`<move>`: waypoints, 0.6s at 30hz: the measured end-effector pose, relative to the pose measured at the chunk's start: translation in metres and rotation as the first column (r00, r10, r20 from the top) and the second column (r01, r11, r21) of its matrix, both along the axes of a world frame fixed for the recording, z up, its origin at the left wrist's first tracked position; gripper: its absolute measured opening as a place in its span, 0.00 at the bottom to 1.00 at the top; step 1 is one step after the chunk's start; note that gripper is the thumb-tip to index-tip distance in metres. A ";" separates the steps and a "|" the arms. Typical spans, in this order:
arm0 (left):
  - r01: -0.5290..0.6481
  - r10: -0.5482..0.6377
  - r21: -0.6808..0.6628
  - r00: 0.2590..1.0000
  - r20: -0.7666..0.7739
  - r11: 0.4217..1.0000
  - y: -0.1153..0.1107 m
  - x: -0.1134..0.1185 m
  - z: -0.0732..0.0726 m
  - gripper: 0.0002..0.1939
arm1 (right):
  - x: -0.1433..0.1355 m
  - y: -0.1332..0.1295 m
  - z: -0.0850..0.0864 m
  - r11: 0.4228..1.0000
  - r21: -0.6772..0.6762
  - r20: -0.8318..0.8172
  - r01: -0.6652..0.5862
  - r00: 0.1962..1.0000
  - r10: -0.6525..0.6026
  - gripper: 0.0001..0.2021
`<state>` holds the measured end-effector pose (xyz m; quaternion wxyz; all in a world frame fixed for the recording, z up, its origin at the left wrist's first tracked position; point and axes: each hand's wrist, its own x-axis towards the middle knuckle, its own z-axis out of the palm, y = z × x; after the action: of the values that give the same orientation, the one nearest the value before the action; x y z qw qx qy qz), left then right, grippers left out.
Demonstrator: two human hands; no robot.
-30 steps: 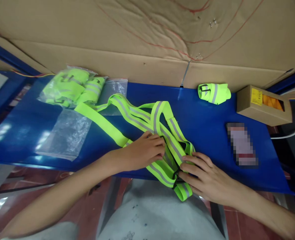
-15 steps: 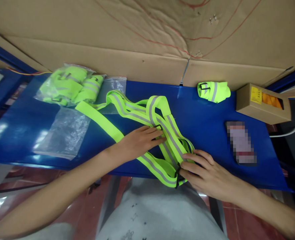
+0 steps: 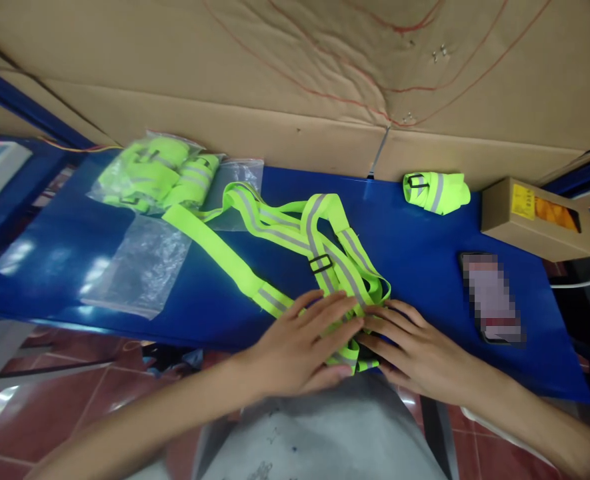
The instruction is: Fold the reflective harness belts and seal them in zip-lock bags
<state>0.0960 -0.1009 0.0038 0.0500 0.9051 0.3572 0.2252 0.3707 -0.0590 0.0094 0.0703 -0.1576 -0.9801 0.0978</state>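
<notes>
My left hand (image 3: 307, 347), fingers slightly spread, and right hand (image 3: 417, 350), fingers bent, lie over the near end of the straps (image 3: 311, 230) on the table (image 3: 415, 260); whether either pinches, I cannot tell.

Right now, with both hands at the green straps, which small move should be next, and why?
Perhaps the left hand should draw in the long strap end: it lies stretched toward the clear bag on the blue table, while the right hand touches the bunched green straps.
</notes>
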 end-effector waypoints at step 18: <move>0.277 -0.271 0.012 0.949 -0.162 0.961 0.057 0.013 -0.036 0.21 | -0.008 -0.040 -0.032 0.994 0.002 -0.122 -0.108 0.987 0.107 0.23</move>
<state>0.1089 -0.0436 -0.0320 0.0364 0.9617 0.2270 0.1495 0.3624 -0.0991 -0.0223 0.1243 -0.0984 -0.9808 0.1134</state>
